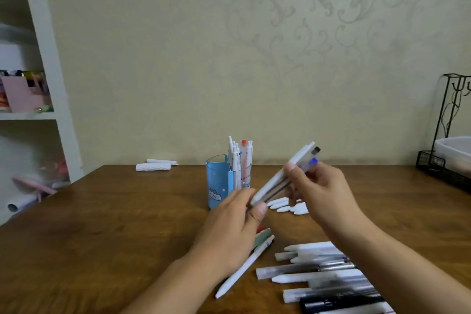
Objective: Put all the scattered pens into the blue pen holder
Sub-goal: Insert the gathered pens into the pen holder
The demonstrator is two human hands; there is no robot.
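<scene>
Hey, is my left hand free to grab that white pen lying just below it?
Probably not yet. The left hand is steadying the lower end of the pen bundle held with the right hand. The white pen lies unobstructed on the table.

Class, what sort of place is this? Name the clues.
Probably a home study or desk corner: a wooden table against wallpaper, a white shelf unit, and pens.
</scene>
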